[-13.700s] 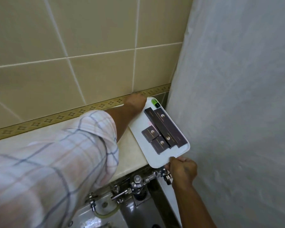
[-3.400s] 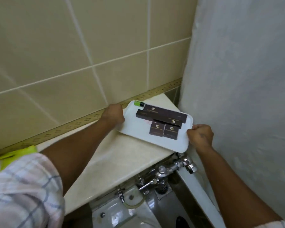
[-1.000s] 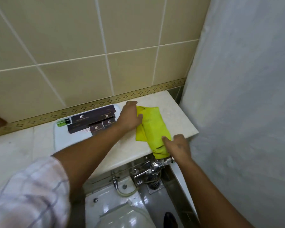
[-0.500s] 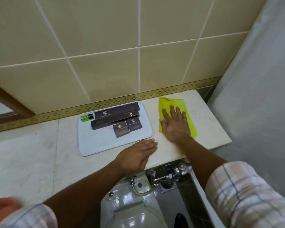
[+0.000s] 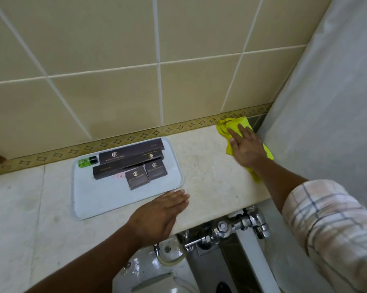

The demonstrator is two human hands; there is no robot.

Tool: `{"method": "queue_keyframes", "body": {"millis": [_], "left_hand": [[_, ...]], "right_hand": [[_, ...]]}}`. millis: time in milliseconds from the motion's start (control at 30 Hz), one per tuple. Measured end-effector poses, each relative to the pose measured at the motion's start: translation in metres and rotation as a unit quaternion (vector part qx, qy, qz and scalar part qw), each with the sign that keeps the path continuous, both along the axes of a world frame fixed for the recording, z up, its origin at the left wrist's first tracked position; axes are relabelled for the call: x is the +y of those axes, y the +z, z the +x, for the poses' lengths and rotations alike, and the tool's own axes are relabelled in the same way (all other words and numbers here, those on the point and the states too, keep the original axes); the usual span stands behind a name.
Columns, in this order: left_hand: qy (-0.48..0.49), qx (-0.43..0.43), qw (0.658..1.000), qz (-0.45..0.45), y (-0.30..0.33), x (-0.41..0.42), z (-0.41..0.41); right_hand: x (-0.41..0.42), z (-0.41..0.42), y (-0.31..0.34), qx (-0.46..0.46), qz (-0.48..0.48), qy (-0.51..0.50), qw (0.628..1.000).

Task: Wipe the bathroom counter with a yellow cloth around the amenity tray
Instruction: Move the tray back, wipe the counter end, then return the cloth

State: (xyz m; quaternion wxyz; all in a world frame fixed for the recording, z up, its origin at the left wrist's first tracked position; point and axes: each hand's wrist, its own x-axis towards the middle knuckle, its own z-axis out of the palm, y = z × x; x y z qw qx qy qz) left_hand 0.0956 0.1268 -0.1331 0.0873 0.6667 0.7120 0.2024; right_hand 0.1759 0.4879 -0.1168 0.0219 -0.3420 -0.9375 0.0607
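The yellow cloth (image 5: 231, 125) lies crumpled on the beige marble counter (image 5: 208, 172), in the far right corner by the tiled wall. My right hand (image 5: 245, 148) presses flat on it, fingers spread. The white amenity tray (image 5: 106, 199) sits to the left on the counter, holding several dark boxes (image 5: 129, 159) and a small green bottle (image 5: 86, 162). Palm down, my left hand (image 5: 159, 214) rests on the counter's front edge, just below the tray's near right corner, holding nothing.
A grey curtain (image 5: 326, 123) hangs close on the right. Under the counter's front edge are a chrome flush valve (image 5: 231, 226) and the white toilet (image 5: 155, 271). A beige tiled wall with a patterned border (image 5: 136, 136) backs the counter.
My right hand has pushed the cloth away from the tray, up into the far right corner. My left hand stays by the tray's near corner.
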Motion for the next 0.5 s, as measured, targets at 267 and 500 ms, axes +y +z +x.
{"method": "queue_keyframes", "body": {"millis": [267,500], "left_hand": [[0.005,0.001,1.000,-0.007,0.002,0.001,0.002],[0.004,0.005,1.000,0.005,0.008,0.000,0.009]], "right_hand": [[-0.043,0.075,-0.005,-0.018,-0.004,0.030,0.999],[-0.134,0.093,-0.003,-0.031,-0.017,0.039,0.999]]}}
